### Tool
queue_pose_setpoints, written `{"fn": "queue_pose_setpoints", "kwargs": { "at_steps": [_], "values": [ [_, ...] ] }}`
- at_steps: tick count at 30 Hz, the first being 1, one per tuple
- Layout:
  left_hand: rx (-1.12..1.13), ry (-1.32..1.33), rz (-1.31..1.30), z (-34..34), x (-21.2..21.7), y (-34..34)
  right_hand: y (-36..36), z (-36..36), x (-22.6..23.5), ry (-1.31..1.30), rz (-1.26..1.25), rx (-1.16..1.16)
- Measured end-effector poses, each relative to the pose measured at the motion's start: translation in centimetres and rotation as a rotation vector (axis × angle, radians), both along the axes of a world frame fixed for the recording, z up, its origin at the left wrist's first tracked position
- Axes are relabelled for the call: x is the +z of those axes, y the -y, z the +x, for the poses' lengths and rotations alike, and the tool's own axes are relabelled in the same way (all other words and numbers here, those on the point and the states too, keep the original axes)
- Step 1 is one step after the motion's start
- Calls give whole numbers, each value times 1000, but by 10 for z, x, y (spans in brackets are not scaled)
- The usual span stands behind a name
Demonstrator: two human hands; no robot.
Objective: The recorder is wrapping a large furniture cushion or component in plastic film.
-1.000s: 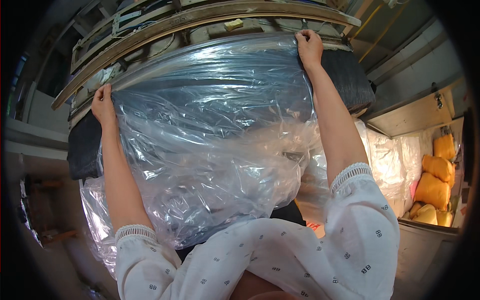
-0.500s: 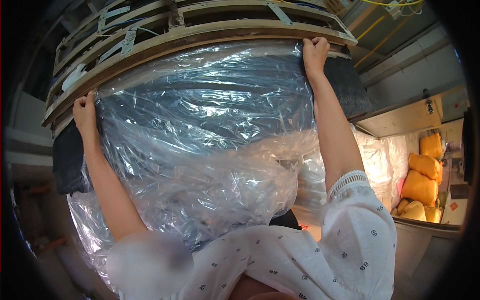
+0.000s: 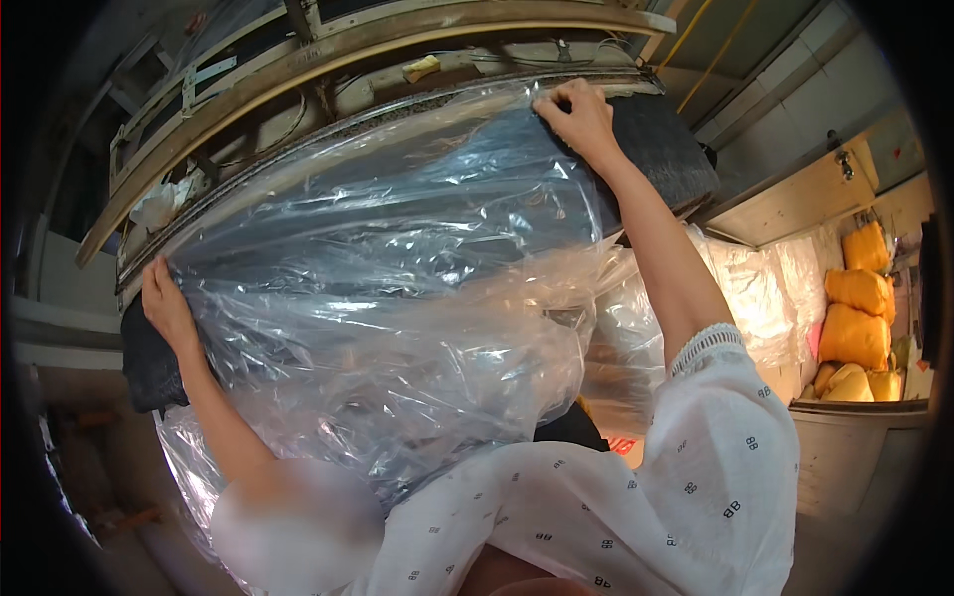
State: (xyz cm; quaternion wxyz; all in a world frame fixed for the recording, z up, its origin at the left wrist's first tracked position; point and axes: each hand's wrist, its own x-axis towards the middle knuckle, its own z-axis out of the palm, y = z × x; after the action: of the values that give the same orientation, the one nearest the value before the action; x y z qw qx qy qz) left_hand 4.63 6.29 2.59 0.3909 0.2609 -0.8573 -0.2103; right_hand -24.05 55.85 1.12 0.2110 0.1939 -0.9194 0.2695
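Observation:
A large clear plastic sheet [image 3: 388,288] stretches between my hands and falls in wrinkles toward my body. Its upper left corner is pinched in my left hand [image 3: 169,306], beside the left end of a dark machine bed. My right hand [image 3: 581,121] pinches the sheet's upper right corner, thumb and fingers curled together. Under the plastic lies the black pad [image 3: 656,149], showing bare at both ends. Beyond the sheet's far edge, a long wooden bar [image 3: 397,42] crosses above the machine, apart from both hands.
Metal brackets [image 3: 204,79] and loose wires sit behind the bar. A small yellow block [image 3: 421,68] lies in the gap under it. Orange stuffed bags [image 3: 857,333] are stacked at the right, near more clear plastic [image 3: 765,298] and a wooden board [image 3: 795,214].
A gap now shows between the bar and the machine's far edge. My left hand has moved nearer, and my right hand has shifted left with its corner of the sheet.

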Motion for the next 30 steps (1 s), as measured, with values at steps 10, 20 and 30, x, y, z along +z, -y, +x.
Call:
{"fn": "queue_pose_setpoints", "kwargs": {
  "at_steps": [10, 20, 30],
  "values": [
    [145, 143, -497, 56, 20, -71, -12, 40, 5, 48, 53, 105],
    [-980, 276, -259, 17, -5, -380, 1, 79, 26, 509, -807, 391],
    [-819, -255, 1278, 146, 14, -223, 8, 121, 56, 449, -577, 552]
  ]
}}
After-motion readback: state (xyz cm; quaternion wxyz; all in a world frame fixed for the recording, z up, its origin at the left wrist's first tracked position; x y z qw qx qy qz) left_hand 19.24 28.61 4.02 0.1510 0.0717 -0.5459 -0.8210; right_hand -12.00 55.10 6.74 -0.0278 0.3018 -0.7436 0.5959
